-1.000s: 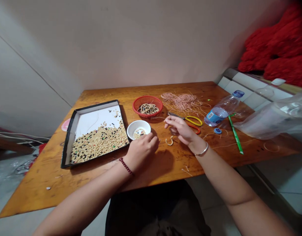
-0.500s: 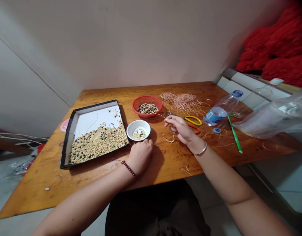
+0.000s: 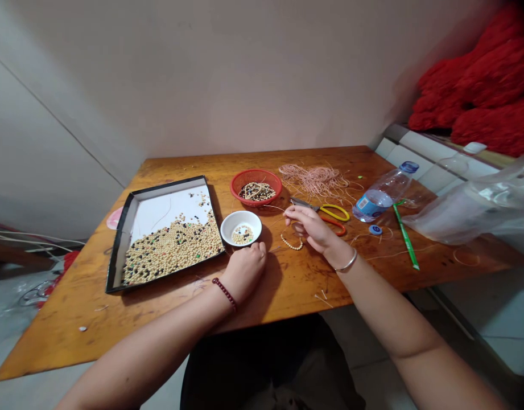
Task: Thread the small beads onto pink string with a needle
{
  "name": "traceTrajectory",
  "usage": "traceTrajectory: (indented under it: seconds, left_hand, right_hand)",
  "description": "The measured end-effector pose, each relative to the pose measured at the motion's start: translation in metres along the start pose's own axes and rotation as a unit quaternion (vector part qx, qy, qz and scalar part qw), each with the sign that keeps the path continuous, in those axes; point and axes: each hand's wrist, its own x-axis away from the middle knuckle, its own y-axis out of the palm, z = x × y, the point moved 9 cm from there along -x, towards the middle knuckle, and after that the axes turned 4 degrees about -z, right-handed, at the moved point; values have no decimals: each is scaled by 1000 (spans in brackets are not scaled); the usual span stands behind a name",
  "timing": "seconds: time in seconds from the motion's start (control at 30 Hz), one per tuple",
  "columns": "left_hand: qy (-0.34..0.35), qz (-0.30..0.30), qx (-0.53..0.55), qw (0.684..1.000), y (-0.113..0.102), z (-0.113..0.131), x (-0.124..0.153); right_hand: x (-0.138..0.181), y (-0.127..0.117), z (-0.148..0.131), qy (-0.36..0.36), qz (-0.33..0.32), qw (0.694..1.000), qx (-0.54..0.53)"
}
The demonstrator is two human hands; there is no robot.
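Observation:
My left hand (image 3: 247, 266) is closed beside the near rim of a small white bowl (image 3: 227, 230), its fingertips turned away from view, so I cannot make out what they hold. In the bowl lie several small beads (image 3: 243, 234), mostly cream. My right hand (image 3: 308, 225) pinches a thin pale cord (image 3: 273, 208), whose end points left toward the bowl. A short string of cream beads (image 3: 291, 244) hangs or lies just below my right fingers. Behind that hand are scissors (image 3: 334, 213) with yellow and orange handles.
A black-edged tray (image 3: 115, 259) of cream and dark beads stands left. A red basket (image 3: 256, 201) of beads and a heap of pink cord (image 3: 315, 179) lie behind. To the right are a water bottle (image 3: 379, 196), blue cap (image 3: 375, 230), green strip (image 3: 405, 236) and plastic bag (image 3: 453, 208).
My right hand has lowered slightly, and the cord's end now slants less and sits lower. My left hand stays closed by the bowl. The whole view has shifted a little.

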Motion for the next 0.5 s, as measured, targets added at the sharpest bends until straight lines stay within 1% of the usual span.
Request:
traceTrajectory:
  seconds: [0.13,0.33,0.5]
  left_hand:
    - [-9,-9,14,1000,-1,-1,0]
    - [-28,-17,31,999,-9,-4,2]
    - [-32,-25,20,999,-10,-4,1]
  right_hand:
    - [-1,-2,1,-4,1,1000,-2]
    - [-3,-4,3,-7,2,1000,-1]
    - [-2,-5,3,-11,3,1000,-2]
